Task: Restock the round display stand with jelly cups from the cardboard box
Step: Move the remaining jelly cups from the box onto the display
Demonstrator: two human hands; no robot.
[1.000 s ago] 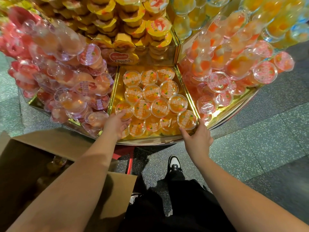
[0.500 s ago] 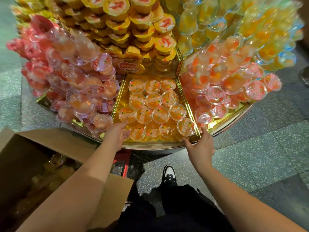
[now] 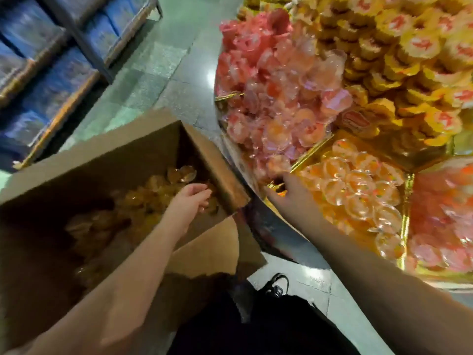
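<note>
Frame is motion-blurred. My left hand (image 3: 190, 201) is down inside the cardboard box (image 3: 107, 160), fingers loosely curled over the loose jelly cups (image 3: 153, 190) piled in the box's far right corner. Fingertips are at the cups, but I cannot tell if any cup is actually gripped; the blur hides the contact. Left forearm runs from the near edge of the box diagonally up into it, palm turned down.

My right hand (image 3: 289, 190) is off the box, reaching to the round display stand (image 3: 271, 226) just right of the box's right corner. It sits at the stand's front rim, at the near left corner of the gold compartment (image 3: 407, 201). Its fingers point away from me and are hidden behind the hand, so I cannot tell how wide the grip is or whether it holds anything. Right arm is stretched out straight from lower right.

The orange-lidded jelly cups on the stand (image 3: 358, 190) lie flat in that gold compartment, just right of my right hand. Pink and clear cups (image 3: 268, 98) are heaped in the compartment beyond the box's right corner, yellow cups (image 3: 409, 60) stacked further right and behind. More pink-orange cups (image 3: 442, 226) fill the compartment at far right.

The box stands open on the grey tiled floor (image 3: 163, 60), one flap (image 3: 217, 249) folded toward me, touching or nearly touching the stand's base. Blue packs on shelving (image 3: 51, 73) stand beyond the box. My dark trousers and shoe (image 3: 276, 288) show below the flap.
</note>
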